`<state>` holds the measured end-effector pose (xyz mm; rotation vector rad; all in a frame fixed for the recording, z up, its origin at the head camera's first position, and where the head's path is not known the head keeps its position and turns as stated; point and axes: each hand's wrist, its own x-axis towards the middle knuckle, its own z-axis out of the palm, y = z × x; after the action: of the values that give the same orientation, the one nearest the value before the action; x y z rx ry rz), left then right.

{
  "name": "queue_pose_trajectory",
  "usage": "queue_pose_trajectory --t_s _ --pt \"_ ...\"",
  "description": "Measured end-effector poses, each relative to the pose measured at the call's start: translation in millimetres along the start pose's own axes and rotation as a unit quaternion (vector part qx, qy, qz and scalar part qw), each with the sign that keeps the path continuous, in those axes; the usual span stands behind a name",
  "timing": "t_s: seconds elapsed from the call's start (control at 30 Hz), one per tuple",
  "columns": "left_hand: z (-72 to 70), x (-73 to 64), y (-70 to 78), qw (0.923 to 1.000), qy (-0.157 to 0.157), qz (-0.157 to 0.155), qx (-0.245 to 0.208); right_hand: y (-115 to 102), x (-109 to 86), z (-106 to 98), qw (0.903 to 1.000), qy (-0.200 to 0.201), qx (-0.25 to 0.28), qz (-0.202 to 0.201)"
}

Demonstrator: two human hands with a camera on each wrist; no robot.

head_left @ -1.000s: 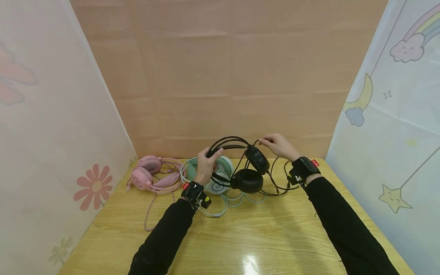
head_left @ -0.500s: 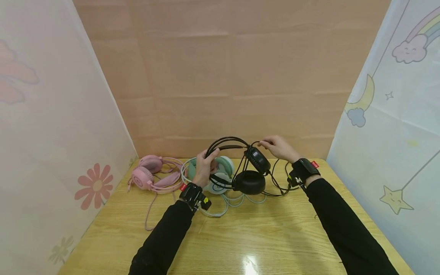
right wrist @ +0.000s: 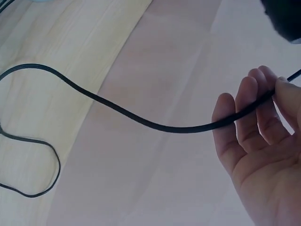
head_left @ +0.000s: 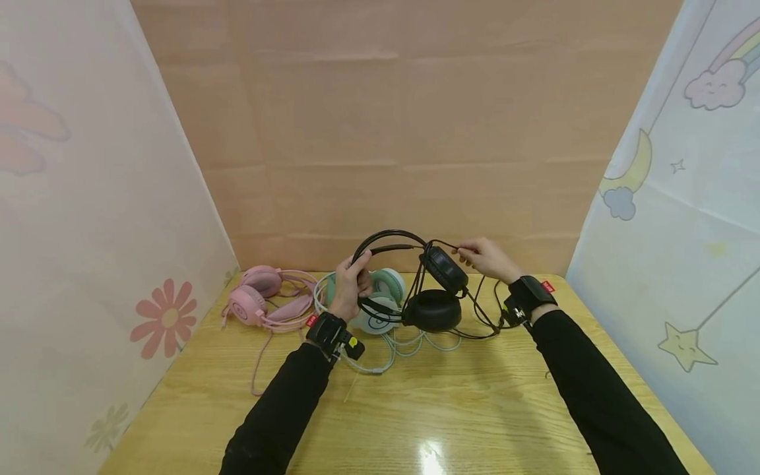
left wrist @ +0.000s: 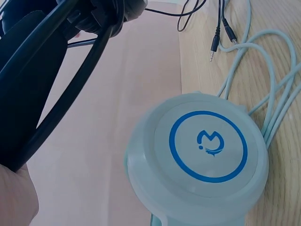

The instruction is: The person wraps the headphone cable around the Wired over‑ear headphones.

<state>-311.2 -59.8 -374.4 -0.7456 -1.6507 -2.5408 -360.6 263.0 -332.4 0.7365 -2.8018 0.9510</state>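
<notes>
Black headphones (head_left: 435,310) are held above the table by my left hand (head_left: 350,288), its fingers curled around the headband. The two ear cups hang to the right of that hand. Black cable strands wrap around the headband's end by the upper ear cup. In my right hand (head_left: 488,257) the black cable (right wrist: 183,129) is pinched between thumb and fingertips, and it runs across the fingers in the right wrist view. More of the cable loops down onto the table. Behind and below the left hand lie mint-and-white headphones (left wrist: 207,146) with a pale cable.
Pink headphones (head_left: 245,305) with their cord lie at the left on the wooden table (head_left: 380,422). Two black cable plugs (left wrist: 215,43) show near the pale cable in the left wrist view. A brown backdrop (head_left: 392,132) stands behind, with patterned panels at both sides.
My right hand has moved slightly right and down, drawing the cable strand straighter from the ear cup. The black headphones have shifted a little to the right in my left hand.
</notes>
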Motion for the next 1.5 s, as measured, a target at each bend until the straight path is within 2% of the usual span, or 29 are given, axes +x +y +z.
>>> queue_pose_trajectory --t_s 0.1,0.33,0.47,0.57,0.73,0.83,0.97,1.17,1.4,1.5 --pt "0.5 0.6 0.8 1.0000 0.004 -0.005 -0.007 5 -4.4 -1 0.9999 -0.007 0.008 0.000" --pt "2.0 0.4 -0.1 0.9998 0.007 -0.008 -0.015 11 -11.0 0 0.9987 -0.007 0.033 -0.037" --pt "0.7 2.6 -5.1 0.9995 0.015 -0.009 -0.025 12 -8.5 2 0.9997 -0.011 0.019 -0.006" --pt "-0.7 4.8 -11.3 0.9990 0.032 -0.013 -0.030 13 -7.1 3 0.9998 -0.014 0.006 0.013" --pt "-3.5 7.0 -19.9 0.9984 0.045 -0.017 -0.031 11 -7.9 4 0.9997 -0.017 -0.010 0.016" --pt "-6.7 8.2 -22.1 0.9969 0.035 -0.039 -0.059 10 -8.4 4 0.9996 -0.018 -0.008 0.018" --pt "-11.0 9.5 -21.5 0.9909 0.025 -0.081 -0.104 10 -8.1 3 0.9997 -0.017 0.004 0.017" --pt "-14.3 9.1 -17.3 0.9834 0.004 -0.131 -0.126 12 -5.9 1 0.9995 -0.018 0.012 0.024" --pt "-14.8 7.6 -14.5 0.9769 -0.040 -0.163 -0.133 14 -3.4 2 0.9995 -0.013 0.010 0.026" --pt "-15.0 6.8 -15.2 0.9724 -0.041 -0.176 -0.147 14 -3.5 3 0.9994 -0.015 0.008 0.029"
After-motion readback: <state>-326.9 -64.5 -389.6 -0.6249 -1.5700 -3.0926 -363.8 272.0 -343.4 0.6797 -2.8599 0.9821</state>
